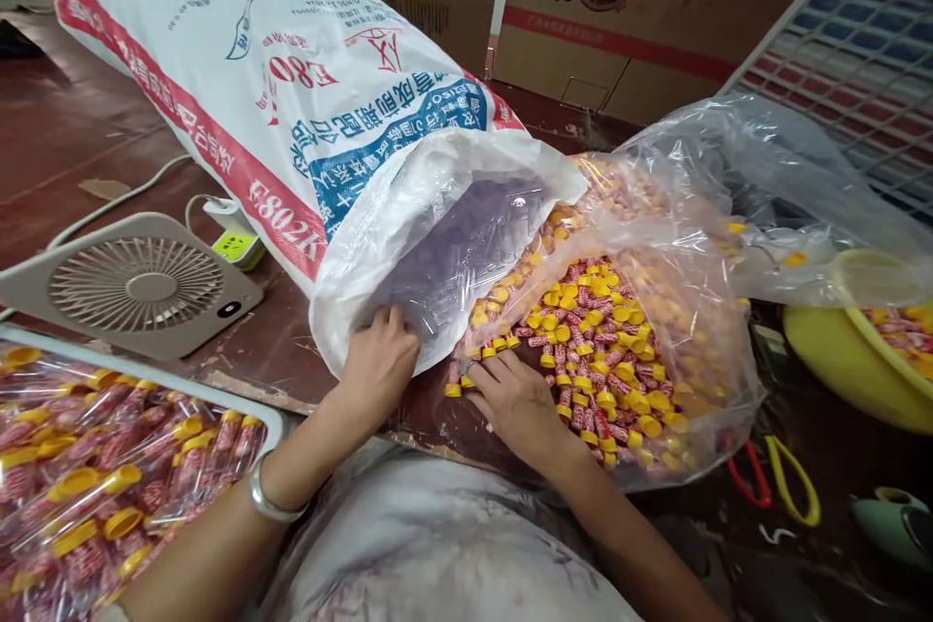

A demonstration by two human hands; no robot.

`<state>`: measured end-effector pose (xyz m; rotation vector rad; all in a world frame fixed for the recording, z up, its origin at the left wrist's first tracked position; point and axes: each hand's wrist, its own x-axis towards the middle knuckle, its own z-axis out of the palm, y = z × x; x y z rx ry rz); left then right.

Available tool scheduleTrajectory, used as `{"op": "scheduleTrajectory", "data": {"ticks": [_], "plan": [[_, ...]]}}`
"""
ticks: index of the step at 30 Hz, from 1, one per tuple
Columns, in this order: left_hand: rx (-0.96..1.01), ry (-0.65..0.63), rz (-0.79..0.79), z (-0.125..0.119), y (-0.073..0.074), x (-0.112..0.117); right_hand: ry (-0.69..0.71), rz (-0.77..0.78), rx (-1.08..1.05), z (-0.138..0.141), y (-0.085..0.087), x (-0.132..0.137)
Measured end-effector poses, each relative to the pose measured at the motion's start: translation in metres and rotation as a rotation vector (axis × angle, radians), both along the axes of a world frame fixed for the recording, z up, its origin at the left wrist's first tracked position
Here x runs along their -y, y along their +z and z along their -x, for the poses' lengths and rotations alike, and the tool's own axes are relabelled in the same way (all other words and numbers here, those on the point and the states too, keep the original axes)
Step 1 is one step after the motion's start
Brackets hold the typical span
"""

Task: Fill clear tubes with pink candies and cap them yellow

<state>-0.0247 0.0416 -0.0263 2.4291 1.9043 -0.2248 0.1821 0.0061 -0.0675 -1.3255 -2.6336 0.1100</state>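
Observation:
My left hand [383, 355] is at the open mouth of a large white woven sack [292, 49]. Its fingers curl inward over the sack's lower lip, and whatever they grip is hidden. Clear plastic shines inside the sack. On the right, my right hand [514, 398] reaches to the near edge of a heap of small red-and-white bottles with yellow caps [598, 340]. The fingers bend together against the nearest bottles; what lies under the fingertips cannot be made out. A clear plastic bag [692, 330] surrounds the heap, its opening facing the sack.
A beige fan [138, 287] stands left, beside a green-and-white power socket [237, 243]. At lower left, a white-rimmed tray [269, 413] holds larger clear tubes filled with bottles. A yellow basin [838, 360] sits right, near red and yellow loops [794, 481]. Cardboard boxes [583, 49] line the back.

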Motion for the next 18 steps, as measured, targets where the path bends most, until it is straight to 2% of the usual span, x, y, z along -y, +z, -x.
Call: {"op": "scheduleTrajectory", "data": {"ticks": [5,8,10,12,15,18], "plan": [[0.033,-0.036,0.037,0.008,-0.001,-0.009,-0.017,-0.091,-0.09,-0.008,-0.008,-0.001],[0.119,-0.074,0.026,0.017,0.0,-0.007,-0.085,-0.106,-0.307,-0.019,0.0,0.0],[0.368,-0.08,0.017,0.021,0.004,0.001,-0.151,-0.089,-0.503,-0.028,0.012,0.002],[0.714,-0.036,0.057,0.022,0.009,0.014,-0.206,-0.049,-0.665,-0.035,0.026,0.004],[1.137,0.12,0.196,0.015,0.012,0.032,-0.199,0.035,-0.803,-0.038,0.045,0.008],[1.508,0.333,0.319,0.006,0.006,0.042,-0.138,0.085,-0.851,-0.035,0.055,0.014]]}}
